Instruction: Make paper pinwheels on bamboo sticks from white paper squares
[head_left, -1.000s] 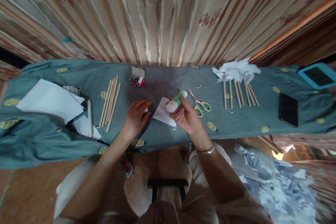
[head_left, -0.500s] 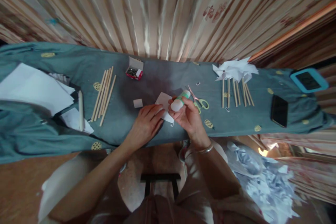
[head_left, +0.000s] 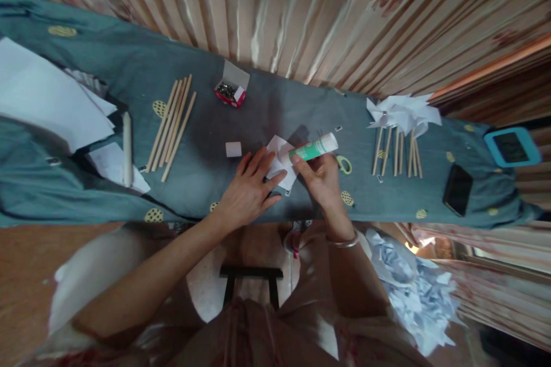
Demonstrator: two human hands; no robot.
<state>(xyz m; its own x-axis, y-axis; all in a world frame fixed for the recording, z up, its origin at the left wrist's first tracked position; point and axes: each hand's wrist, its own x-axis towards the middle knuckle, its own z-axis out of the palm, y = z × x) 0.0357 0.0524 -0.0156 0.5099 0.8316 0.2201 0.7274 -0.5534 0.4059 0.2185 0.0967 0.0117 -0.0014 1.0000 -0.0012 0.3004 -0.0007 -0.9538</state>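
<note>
A green-and-white glue stick (head_left: 313, 148) lies tilted in my right hand (head_left: 323, 178), whose fingers are wrapped round it. Its left end is over a small white sheet of paper (head_left: 282, 152) on the cloth. My left hand (head_left: 249, 189) rests with fingers spread on the left and near side of that paper. A small white square, the glue cap or a paper piece (head_left: 233, 149), lies just left of the paper. Behind my right hand, one yellow-green handle of the scissors (head_left: 344, 164) shows; the rest is hidden.
Wooden sticks (head_left: 171, 129) and a red box of metal pins (head_left: 231, 92) lie to the left. White paper sheets (head_left: 51, 103) and a white rod (head_left: 127, 149) are farther left. Paper pinwheels (head_left: 402, 114), a black phone (head_left: 458, 189) and a blue-framed device (head_left: 512, 147) are at right.
My right hand has turned the glue stick and brought its left end down to the paper. My left hand's fingers have spread over the sheet. The whole view has shifted and tilted.
</note>
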